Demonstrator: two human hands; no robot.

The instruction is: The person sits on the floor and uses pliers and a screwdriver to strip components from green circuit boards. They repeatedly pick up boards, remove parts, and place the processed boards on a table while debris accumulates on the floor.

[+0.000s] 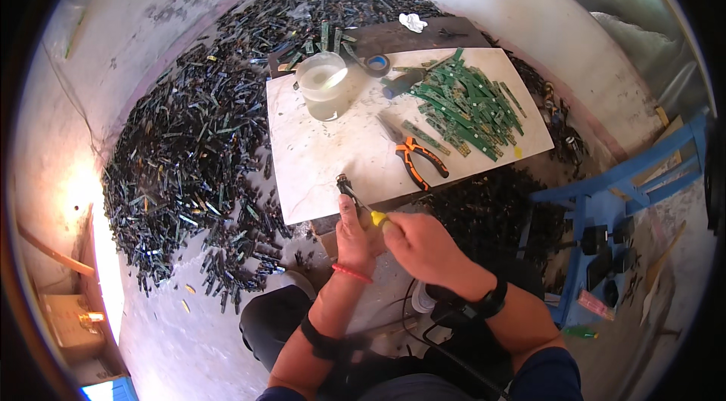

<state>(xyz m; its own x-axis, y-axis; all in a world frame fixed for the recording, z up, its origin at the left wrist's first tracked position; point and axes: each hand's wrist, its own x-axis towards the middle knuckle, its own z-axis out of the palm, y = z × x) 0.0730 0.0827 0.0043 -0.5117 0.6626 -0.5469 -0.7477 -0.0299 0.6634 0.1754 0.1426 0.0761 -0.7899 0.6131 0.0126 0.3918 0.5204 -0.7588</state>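
Observation:
My left hand [355, 234], a red band at its wrist, is closed round a small dark strip-like part [344, 183], whose end sticks up past the thumb. In my right hand [423, 244] is a yellow-handled screwdriver [379, 218]; its thin shaft points at the dark part. Whether the tip touches it, I cannot tell. Both hands are over the near edge of a white board [318, 163]. Beyond them lie orange-and-black pliers [414, 155]. Green circuit board strips [469, 102] are heaped at the board's far right.
A clear plastic tub of cloudy liquid [324, 102] and a blue-and-black tape roll [377, 64] stand on the board. Dark strips form a large pile [197, 144] on the floor to the left and behind. A blue chair [590, 204] is at the right.

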